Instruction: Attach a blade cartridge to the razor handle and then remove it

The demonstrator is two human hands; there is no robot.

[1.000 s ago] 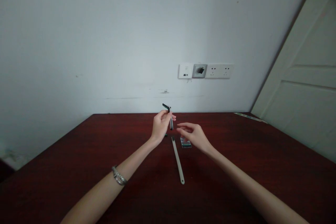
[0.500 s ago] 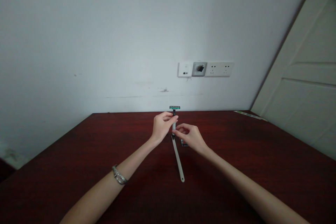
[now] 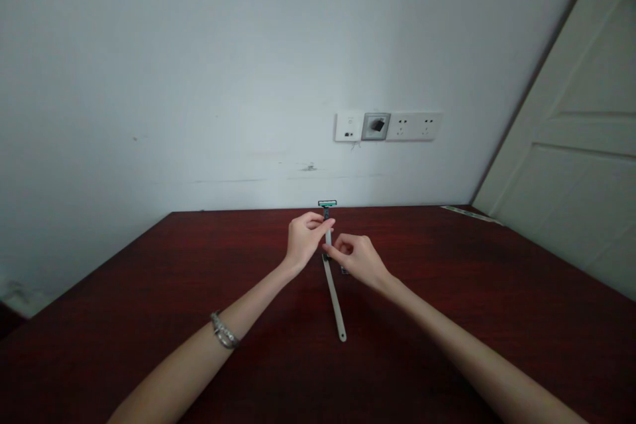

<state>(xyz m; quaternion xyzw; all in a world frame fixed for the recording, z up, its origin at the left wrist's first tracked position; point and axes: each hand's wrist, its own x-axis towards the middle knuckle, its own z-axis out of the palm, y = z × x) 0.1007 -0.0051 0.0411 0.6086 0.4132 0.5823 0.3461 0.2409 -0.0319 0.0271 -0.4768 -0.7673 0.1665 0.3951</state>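
Observation:
A razor with a green-edged head and a short pale handle is up in front of me, head uppermost. My left hand pinches it just below the head between thumb and fingers. Lower down, the thumb and fingertips of my right hand close on the base of the pale handle, by a dark joint. From that joint a long grey handle, with a hole at its end, slants toward me. Behind my right hand a small flat item is mostly hidden; I cannot make out its kind.
The dark red wooden table runs back to a pale wall. Several sockets and a plate with a dark knob or plug are on that wall. A thin printed strip lies near the back right edge, beside a white door.
The razor head has tilted slightly, and more of its green face shows. My right fingers have shifted a little on the handle's base, covering more of the small item behind. Both grips stay.

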